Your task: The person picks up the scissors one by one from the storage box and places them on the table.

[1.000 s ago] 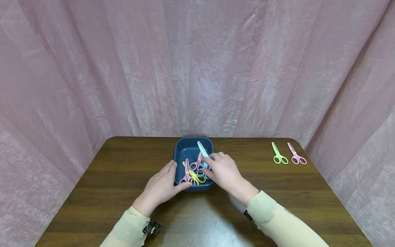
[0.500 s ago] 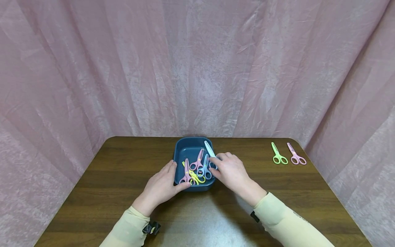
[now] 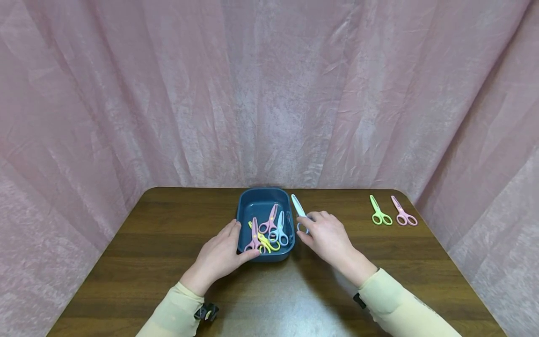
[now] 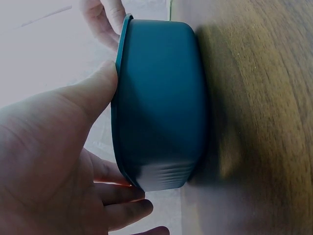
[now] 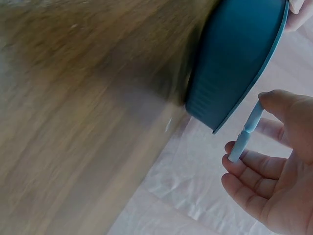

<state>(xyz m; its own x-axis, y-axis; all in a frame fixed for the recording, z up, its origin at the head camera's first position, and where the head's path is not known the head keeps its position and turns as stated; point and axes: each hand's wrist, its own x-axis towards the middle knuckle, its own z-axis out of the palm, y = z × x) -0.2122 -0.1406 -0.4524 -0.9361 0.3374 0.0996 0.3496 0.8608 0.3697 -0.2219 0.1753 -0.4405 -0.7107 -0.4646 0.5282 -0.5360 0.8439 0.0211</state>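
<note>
The right hand (image 3: 326, 236) pinches light-blue scissors (image 3: 297, 204) between thumb and fingertips, just outside the right wall of the box (image 3: 258, 209); the left hand (image 3: 220, 253), fingers fairly straight, touches the box's near left corner, thumb at the rim. The box's wall stands between the held scissors and the yellow pair (image 3: 267, 241), blue pair (image 3: 280, 228) and two pink pairs (image 3: 254, 231) inside; green scissors (image 3: 376, 208) and pink scissors (image 3: 400, 208) lie well apart on the table's (image 3: 177, 224) right; fingers partly hide the held scissors' handles; both sleeves (image 3: 173, 309) are cut off below.
</note>
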